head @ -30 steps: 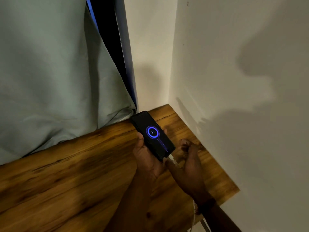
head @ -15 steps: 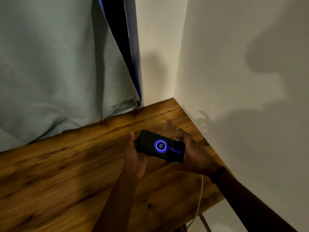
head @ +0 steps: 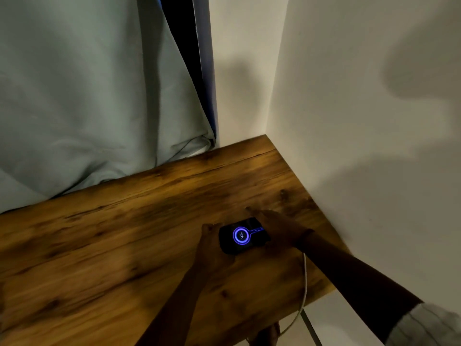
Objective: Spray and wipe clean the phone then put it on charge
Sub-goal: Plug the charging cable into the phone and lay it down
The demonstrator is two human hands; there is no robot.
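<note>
The black phone point(head: 240, 237) lies low over the wooden table point(head: 124, 233), near its right end, screen up and lit with a blue charging ring. My left hand point(head: 212, 248) grips its left end. My right hand point(head: 277, 228) covers its right end with fingers spread flat. A white charging cable point(head: 303, 290) runs from under my right wrist down over the table's front edge. Whether the phone rests fully on the wood I cannot tell.
A pale green curtain point(head: 87, 96) hangs behind the table and bunches on its back edge. White walls point(head: 349, 121) close off the corner at the back and right. The table's right edge lies close to the phone.
The phone was upright in my left hand with its plug at my right hand; both hands have turned it sideways and brought it down to the tabletop.
</note>
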